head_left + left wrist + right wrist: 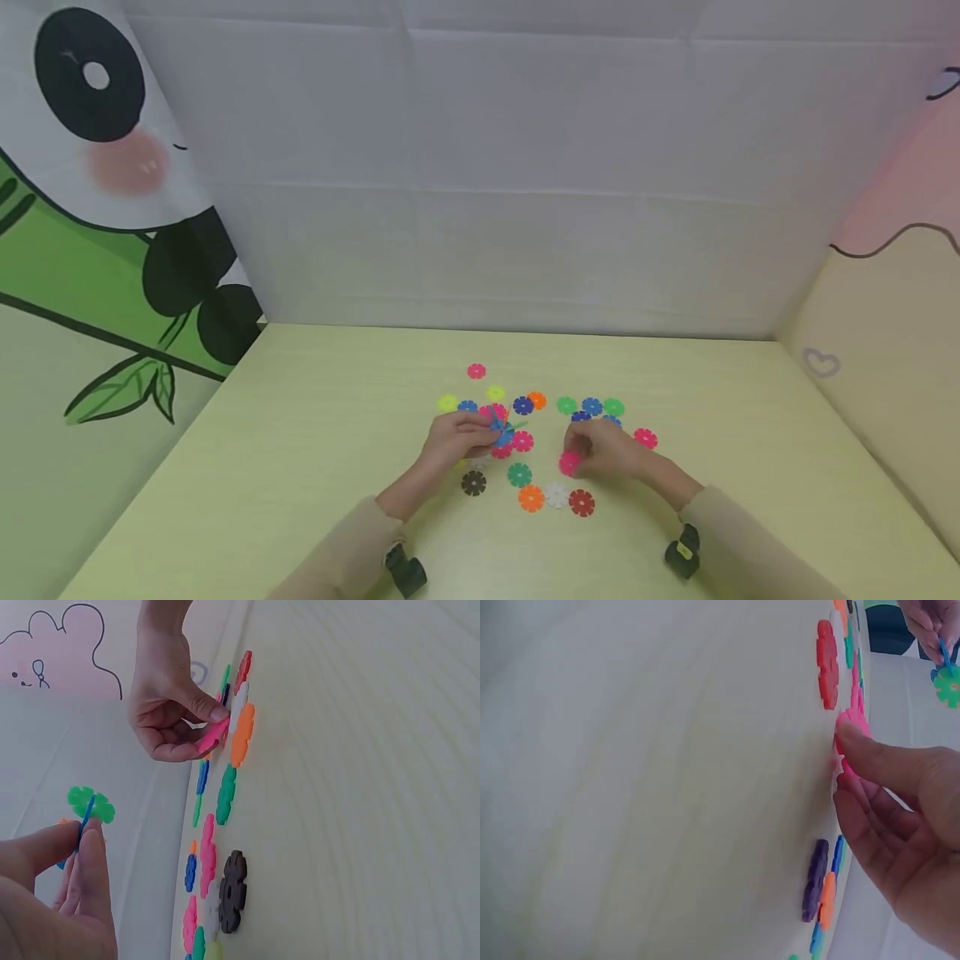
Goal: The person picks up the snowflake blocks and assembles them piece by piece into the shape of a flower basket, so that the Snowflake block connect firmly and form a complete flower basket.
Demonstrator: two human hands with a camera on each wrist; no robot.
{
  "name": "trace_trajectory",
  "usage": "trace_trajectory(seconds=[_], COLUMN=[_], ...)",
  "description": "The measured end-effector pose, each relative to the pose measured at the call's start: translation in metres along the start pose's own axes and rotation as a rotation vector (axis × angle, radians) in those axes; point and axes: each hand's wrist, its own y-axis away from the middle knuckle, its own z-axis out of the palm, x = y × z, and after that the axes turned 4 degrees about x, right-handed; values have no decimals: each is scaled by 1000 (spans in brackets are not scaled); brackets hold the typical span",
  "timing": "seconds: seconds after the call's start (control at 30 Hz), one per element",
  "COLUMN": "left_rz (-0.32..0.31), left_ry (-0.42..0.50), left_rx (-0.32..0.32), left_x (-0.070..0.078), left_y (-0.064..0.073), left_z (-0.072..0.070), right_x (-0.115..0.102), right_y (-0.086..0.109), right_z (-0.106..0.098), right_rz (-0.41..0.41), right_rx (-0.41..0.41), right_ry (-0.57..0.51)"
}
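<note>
Before me, my left hand (453,440) pinches a blue notched plastic disc (87,813) between thumb and fingers, raised above the table. A green notched disc (102,810) is joined to it, with bits of blue and orange partly hidden behind the fingers in the left wrist view. My right hand (606,448) grips a pink notched disc (570,463) by its edge, thumb on one face, low over the table. Its other fingers are curled beneath in the right wrist view. Under and around the left hand lie more discs, including a pink one (522,441).
Nearer to me lie black (473,482), green (519,475), orange (531,498), white (557,495) and red (581,502) discs. Beyond the hands are several more, with one pink disc (476,371) farthest out. A white cloth wall (525,250) closes the table's far edge.
</note>
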Motion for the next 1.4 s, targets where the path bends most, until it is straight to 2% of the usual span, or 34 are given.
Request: trace_trajectory(seconds=[0.23, 0.37, 0.5, 0.6, 0.73, 0.87, 1.0, 1.23, 1.4], left_rz=[12, 32, 35, 37, 39, 34, 27, 19, 13], left_ry=[50, 60, 71, 78, 89, 112, 125, 142, 142], left_rx=[13, 32, 64, 89, 110, 119, 125, 134, 132], left_x=[6, 7, 8, 9, 11, 13, 12, 14, 14], left_y=[-3, -4, -7, -9, -10, -10, -10, -9, -8], left_z=[13, 20, 26, 29, 32, 33, 33, 33, 34], right_x=[-2, -13, -29, -36, -46, -63, -68, -79, -76], right_y=[0, 0, -3, -9, -13, -12, -11, -7, -7], right_z=[2, 4, 6, 8, 8, 4, 5, 7, 9], right_rz=[-59, -101, -216, -340, -476, -536, -534, -399, -382], right_rx=[78, 191, 389, 528, 634, 684, 706, 746, 768], right_ry=[-10, -88, -156, -145, -128, -113, -108, -144, -151])
